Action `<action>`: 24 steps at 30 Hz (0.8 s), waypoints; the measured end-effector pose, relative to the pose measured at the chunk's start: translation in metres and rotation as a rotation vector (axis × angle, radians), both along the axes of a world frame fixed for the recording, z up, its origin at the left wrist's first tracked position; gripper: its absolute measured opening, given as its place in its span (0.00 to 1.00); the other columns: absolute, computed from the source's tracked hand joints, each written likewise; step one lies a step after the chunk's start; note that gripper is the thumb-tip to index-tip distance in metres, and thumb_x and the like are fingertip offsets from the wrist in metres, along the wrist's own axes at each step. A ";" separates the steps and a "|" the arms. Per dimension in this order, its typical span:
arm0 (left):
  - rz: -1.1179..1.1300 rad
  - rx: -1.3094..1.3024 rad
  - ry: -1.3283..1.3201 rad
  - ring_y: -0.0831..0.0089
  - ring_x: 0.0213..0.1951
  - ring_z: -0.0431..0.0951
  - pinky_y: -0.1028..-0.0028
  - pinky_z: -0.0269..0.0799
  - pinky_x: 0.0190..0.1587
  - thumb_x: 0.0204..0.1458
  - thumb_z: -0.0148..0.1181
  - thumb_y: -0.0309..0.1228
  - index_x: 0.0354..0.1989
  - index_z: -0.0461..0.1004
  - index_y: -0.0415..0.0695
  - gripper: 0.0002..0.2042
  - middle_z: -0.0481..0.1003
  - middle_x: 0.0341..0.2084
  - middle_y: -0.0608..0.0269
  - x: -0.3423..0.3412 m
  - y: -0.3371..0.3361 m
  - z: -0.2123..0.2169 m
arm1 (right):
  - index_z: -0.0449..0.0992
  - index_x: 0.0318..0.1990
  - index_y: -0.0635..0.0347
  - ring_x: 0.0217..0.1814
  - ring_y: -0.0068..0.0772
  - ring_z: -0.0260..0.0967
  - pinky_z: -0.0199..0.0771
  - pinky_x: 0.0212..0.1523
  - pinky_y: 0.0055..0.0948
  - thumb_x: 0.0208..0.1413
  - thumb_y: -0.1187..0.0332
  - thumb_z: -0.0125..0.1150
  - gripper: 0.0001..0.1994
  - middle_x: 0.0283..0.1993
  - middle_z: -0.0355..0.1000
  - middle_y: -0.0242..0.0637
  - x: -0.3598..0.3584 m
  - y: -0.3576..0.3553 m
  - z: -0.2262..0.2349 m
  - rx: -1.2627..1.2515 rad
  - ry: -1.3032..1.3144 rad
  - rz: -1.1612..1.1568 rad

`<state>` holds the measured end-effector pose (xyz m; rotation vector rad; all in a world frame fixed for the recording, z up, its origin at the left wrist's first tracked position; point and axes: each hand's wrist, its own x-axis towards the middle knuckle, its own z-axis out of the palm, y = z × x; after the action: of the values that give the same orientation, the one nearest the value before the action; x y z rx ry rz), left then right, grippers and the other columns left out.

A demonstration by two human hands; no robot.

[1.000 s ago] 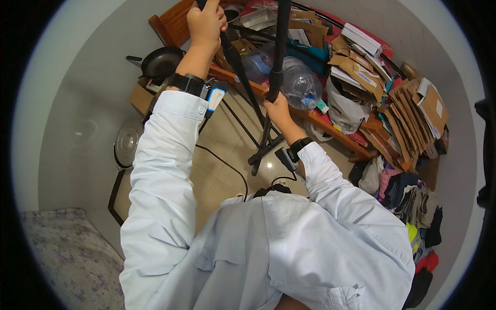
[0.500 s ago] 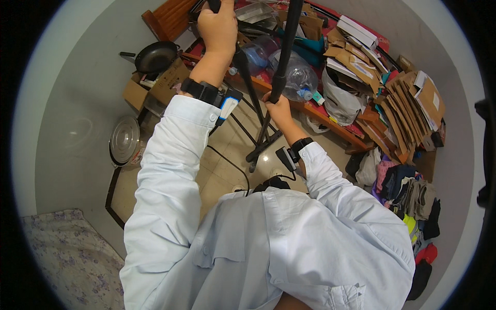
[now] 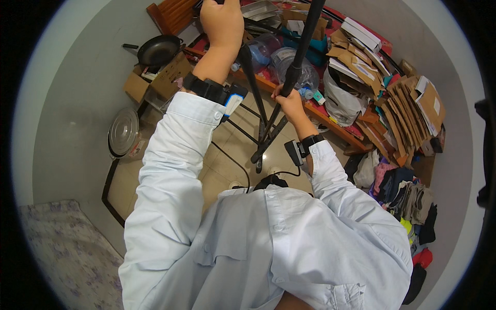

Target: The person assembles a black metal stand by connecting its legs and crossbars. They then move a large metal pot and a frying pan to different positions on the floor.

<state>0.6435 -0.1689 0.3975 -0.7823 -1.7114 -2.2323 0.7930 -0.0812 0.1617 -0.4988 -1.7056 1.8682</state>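
Head view, looking down over a person in a pale blue shirt who stands on a tiled floor (image 3: 227, 155) and handles a black tripod stand (image 3: 268, 129). Left hand (image 3: 223, 23): raised high, fingers closed around the upper part of one black rod near the top edge of the picture; the grip point itself is partly cut off by the rim. A black wrist strap (image 3: 206, 89) with a small device sits on the left forearm. Right hand (image 3: 289, 103): lower, fingers wrapped around the main black pole (image 3: 305, 41), which runs up and to the right out of view. A black wrist band (image 3: 310, 140) with a small device circles the right wrist. The stand's folded legs meet just below the right hand, and their feet rest on the floor between the two forearms.

Surroundings: a low red shelf (image 3: 330, 116) behind the stand carries clear plastic bottles (image 3: 292, 64), flattened cardboard (image 3: 403, 103) and a white bag (image 3: 341, 103). A black frying pan (image 3: 157, 50) lies on a cardboard box (image 3: 155, 82) at upper left. A round metal lid (image 3: 123, 132) rests by the wall. Folded clothes (image 3: 408, 196) are piled at right, and a patterned mattress (image 3: 62, 253) fills the lower left corner.
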 end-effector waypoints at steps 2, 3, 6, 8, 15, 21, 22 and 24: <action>-0.009 0.013 -0.015 0.80 0.17 0.62 0.75 0.58 0.20 0.54 0.56 0.39 0.21 0.66 0.41 0.16 0.63 0.13 0.71 0.003 -0.001 -0.001 | 0.69 0.27 0.65 0.34 0.30 0.68 0.66 0.38 0.27 0.39 0.83 0.51 0.06 0.29 0.69 0.36 0.002 -0.002 -0.002 0.014 -0.021 0.006; -0.023 0.022 -0.027 0.80 0.17 0.62 0.75 0.58 0.20 0.54 0.56 0.39 0.21 0.66 0.41 0.16 0.63 0.13 0.71 0.005 -0.001 -0.001 | 0.69 0.27 0.64 0.34 0.30 0.68 0.66 0.39 0.27 0.39 0.83 0.51 0.06 0.29 0.69 0.36 0.002 -0.005 -0.002 0.015 -0.033 0.000; -0.024 0.068 -0.045 0.80 0.18 0.61 0.75 0.58 0.21 0.54 0.57 0.39 0.23 0.68 0.40 0.15 0.63 0.14 0.71 0.014 0.003 -0.001 | 0.69 0.27 0.64 0.34 0.30 0.68 0.66 0.39 0.27 0.39 0.83 0.52 0.06 0.29 0.69 0.36 0.001 -0.016 -0.004 0.003 -0.009 -0.009; -0.016 0.069 -0.071 0.81 0.19 0.61 0.75 0.58 0.23 0.53 0.57 0.38 0.25 0.70 0.38 0.14 0.63 0.15 0.71 0.022 0.008 0.000 | 0.69 0.26 0.64 0.33 0.29 0.67 0.65 0.38 0.26 0.39 0.82 0.53 0.05 0.29 0.69 0.36 -0.002 -0.024 -0.005 -0.028 0.002 -0.032; -0.081 -0.010 -0.133 0.79 0.20 0.61 0.74 0.58 0.23 0.53 0.58 0.43 0.24 0.68 0.38 0.18 0.62 0.15 0.70 0.039 0.005 -0.015 | 0.69 0.27 0.63 0.31 0.24 0.63 0.62 0.36 0.24 0.38 0.84 0.53 0.07 0.28 0.66 0.30 -0.003 -0.029 -0.020 -0.007 -0.013 -0.131; -0.227 0.063 -0.030 0.80 0.19 0.59 0.75 0.56 0.23 0.54 0.57 0.44 0.23 0.67 0.39 0.19 0.60 0.14 0.71 0.051 0.007 -0.040 | 0.69 0.28 0.63 0.31 0.26 0.63 0.64 0.34 0.27 0.41 0.79 0.57 0.05 0.29 0.66 0.34 -0.003 -0.027 -0.035 0.153 -0.048 -0.203; -0.220 0.086 -0.030 0.79 0.19 0.59 0.74 0.56 0.23 0.54 0.56 0.44 0.24 0.67 0.39 0.18 0.61 0.14 0.71 0.052 0.009 -0.042 | 0.68 0.29 0.63 0.32 0.27 0.63 0.64 0.35 0.28 0.42 0.78 0.57 0.06 0.30 0.65 0.35 -0.004 -0.025 -0.036 0.243 0.008 -0.213; -0.194 0.007 -0.045 0.78 0.19 0.59 0.74 0.56 0.24 0.55 0.56 0.42 0.24 0.67 0.39 0.17 0.61 0.14 0.71 0.051 0.009 -0.046 | 0.67 0.31 0.63 0.33 0.29 0.62 0.64 0.36 0.28 0.42 0.77 0.58 0.08 0.31 0.63 0.37 -0.007 -0.023 -0.036 0.313 -0.133 -0.286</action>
<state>0.6944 -0.1601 0.3517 -0.9400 -1.7138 -2.3971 0.7864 -0.1039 0.1255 -0.7078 -1.8579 1.3649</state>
